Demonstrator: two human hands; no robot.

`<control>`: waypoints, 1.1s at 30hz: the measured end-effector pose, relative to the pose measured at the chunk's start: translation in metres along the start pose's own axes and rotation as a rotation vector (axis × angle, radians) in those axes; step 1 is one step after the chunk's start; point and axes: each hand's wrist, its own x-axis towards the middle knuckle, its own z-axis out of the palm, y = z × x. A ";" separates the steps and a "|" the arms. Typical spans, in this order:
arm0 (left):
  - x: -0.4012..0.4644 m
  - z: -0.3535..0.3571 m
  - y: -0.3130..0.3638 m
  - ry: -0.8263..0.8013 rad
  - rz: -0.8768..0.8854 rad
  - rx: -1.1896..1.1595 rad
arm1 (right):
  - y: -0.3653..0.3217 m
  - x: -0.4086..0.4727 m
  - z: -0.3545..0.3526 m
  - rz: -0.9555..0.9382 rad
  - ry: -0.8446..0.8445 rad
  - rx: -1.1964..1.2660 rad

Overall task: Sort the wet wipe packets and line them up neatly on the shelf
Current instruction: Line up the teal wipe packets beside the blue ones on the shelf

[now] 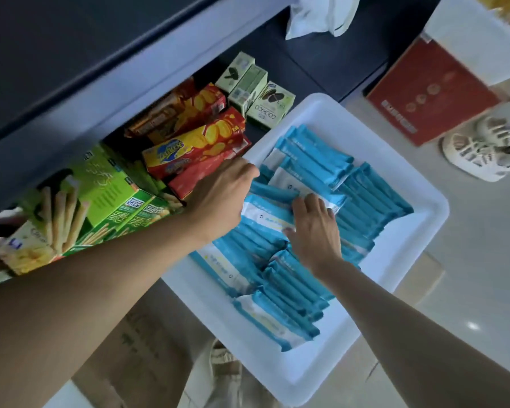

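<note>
Sorting is under way: both hands reach into the white tray (395, 293) on the shelf, the left hand (221, 195) and right hand (312, 228) resting flat-fingered on loose wipe packets (280, 213). Next, stand them into the rows.

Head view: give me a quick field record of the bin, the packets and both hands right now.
bin: white tray, front edge out past the shelf
packets: blue-and-white wet wipe packets, some in rows on edge, some loose and flat in the middle
left hand: at the tray's shelf-side rim, fingers curled over packets; grip hidden
right hand: fingers spread flat on a flat packet
shelf neighbours: red biscuit boxes, green boxes
</note>
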 end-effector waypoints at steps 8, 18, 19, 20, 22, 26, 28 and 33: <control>0.025 0.017 0.013 -0.200 0.025 0.291 | 0.059 -0.021 -0.035 0.260 0.087 0.358; 0.005 -0.018 0.028 -0.285 -0.252 0.044 | 0.058 -0.028 -0.068 0.218 0.119 0.523; -0.001 -0.032 0.031 -0.263 -0.282 0.006 | 0.055 -0.029 -0.080 0.210 0.131 0.536; -0.007 -0.047 0.035 -0.234 -0.302 -0.027 | 0.052 -0.030 -0.095 0.198 0.138 0.545; -0.021 -0.082 0.045 -0.176 -0.335 -0.067 | 0.044 -0.035 -0.129 0.158 0.149 0.552; -0.053 -0.163 0.075 -0.067 -0.402 -0.042 | 0.023 -0.052 -0.212 0.034 0.207 0.572; -0.068 -0.210 0.092 0.007 -0.439 -0.021 | 0.011 -0.063 -0.259 -0.023 0.235 0.576; -0.115 -0.332 0.132 0.182 -0.486 0.031 | -0.024 -0.091 -0.385 -0.225 0.344 0.538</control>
